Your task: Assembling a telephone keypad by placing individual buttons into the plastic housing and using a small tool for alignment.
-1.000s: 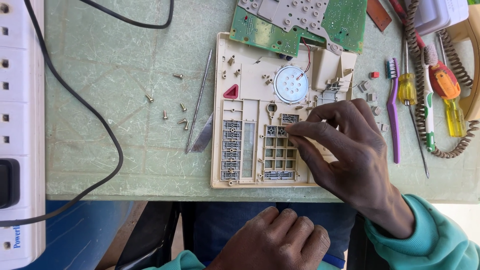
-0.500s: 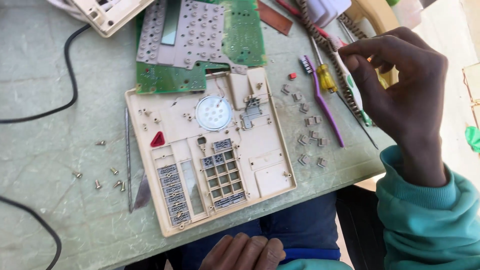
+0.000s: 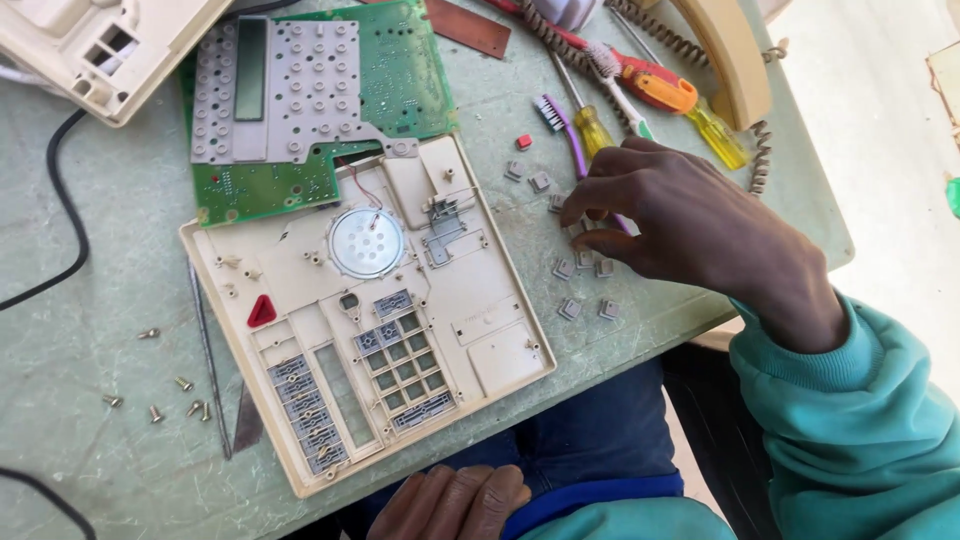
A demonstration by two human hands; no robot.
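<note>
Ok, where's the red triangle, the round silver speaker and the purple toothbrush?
red triangle (image 3: 262, 312), head view, middle of the red piece.
round silver speaker (image 3: 367, 242), head view, centre of the disc.
purple toothbrush (image 3: 553, 112), head view, on the bristle head.

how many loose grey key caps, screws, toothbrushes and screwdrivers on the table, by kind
Loose grey key caps beside the right hand: 8 visible, more may be hidden under the hand
Screws, left of the cream phone housing: 6
Toothbrushes: 2
Screwdrivers: 2
Total: 18
</note>
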